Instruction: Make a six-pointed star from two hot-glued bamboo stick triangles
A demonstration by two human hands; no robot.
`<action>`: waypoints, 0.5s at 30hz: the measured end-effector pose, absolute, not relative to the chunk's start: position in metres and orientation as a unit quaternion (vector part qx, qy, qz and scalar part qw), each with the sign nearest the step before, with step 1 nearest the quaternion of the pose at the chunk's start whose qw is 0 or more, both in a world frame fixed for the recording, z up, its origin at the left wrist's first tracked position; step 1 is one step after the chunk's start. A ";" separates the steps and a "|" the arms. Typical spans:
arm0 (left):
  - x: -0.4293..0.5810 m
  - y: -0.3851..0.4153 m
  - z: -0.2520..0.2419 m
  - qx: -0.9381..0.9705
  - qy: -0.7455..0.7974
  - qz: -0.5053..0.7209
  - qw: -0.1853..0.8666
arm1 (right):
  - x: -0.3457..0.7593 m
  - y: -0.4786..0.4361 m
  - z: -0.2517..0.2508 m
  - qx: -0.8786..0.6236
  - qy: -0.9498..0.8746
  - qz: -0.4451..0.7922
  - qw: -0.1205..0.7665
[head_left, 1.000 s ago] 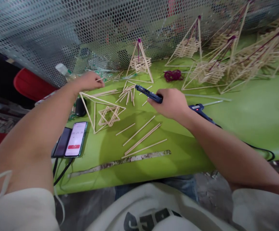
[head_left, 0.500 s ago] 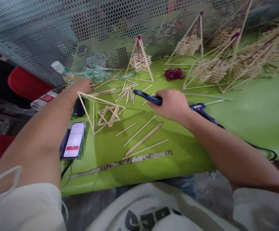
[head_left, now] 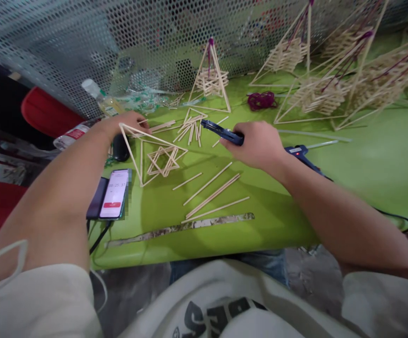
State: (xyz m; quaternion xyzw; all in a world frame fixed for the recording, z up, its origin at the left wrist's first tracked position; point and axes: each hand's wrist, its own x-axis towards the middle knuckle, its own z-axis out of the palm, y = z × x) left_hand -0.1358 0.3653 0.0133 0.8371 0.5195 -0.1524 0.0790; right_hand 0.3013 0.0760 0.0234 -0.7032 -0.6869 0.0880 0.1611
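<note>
Right hand (head_left: 255, 143) curled around blue tool (head_left: 229, 135); left hand (head_left: 131, 123) outstretched by sticks (head_left: 164, 126), grip unclear.

Muted light; soft shadows across green table (head_left: 383, 164); phone screen (head_left: 114, 191) glowing; edges stretched, detail slightly soft.

the right hand (head_left: 256, 143) grips a blue tool (head_left: 231, 136).

Here's the phone (head_left: 115, 195), screen lit, red button showing, lying right beside a dark slab (head_left: 97, 199)! Beyond them, a rounded black object (head_left: 121, 149); then a white-capped bottle (head_left: 109, 105), a red-labelled bottle (head_left: 74, 134), and perforated metal panelling (head_left: 66, 51) rising behind!
</note>
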 end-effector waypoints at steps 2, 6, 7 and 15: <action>-0.132 0.361 0.015 0.829 0.528 -0.164 0.083 | 0.301 0.076 0.024 -0.703 -0.687 0.087 0.161; -0.125 0.356 0.014 0.825 0.532 -0.172 0.082 | 0.301 0.075 0.024 -0.699 -0.692 0.090 0.160; -0.124 0.355 0.013 0.824 0.533 -0.174 0.082 | 0.301 0.075 0.023 -0.696 -0.694 0.091 0.160; -0.113 0.345 0.016 0.829 0.524 -0.181 0.068 | 0.302 0.076 0.022 -0.690 -0.702 0.091 0.154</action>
